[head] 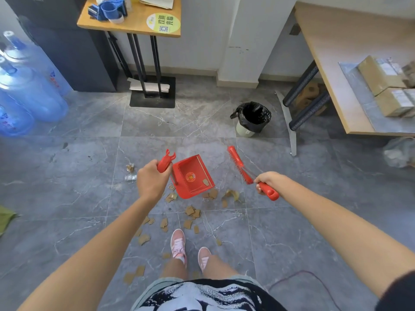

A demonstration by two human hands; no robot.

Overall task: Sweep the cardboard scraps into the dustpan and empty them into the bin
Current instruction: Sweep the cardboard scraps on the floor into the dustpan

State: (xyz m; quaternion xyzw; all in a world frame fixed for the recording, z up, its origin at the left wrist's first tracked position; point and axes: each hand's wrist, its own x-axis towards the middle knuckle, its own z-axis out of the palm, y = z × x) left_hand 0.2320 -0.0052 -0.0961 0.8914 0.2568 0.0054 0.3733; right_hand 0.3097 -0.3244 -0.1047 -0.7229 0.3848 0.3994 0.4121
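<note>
Floor [67, 187]: scraps [213, 194] beside dustpan [193, 176] in left hand [151, 180]; right hand [268, 181] grips brush [240, 167].

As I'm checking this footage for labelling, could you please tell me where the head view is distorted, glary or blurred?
Head view: fisheye bows the table edge at right; the water bottles at left are hazy with blue glare; the dustpan, brush and cardboard scraps in the centre are sharp; light is soft, shadows faint.
</note>
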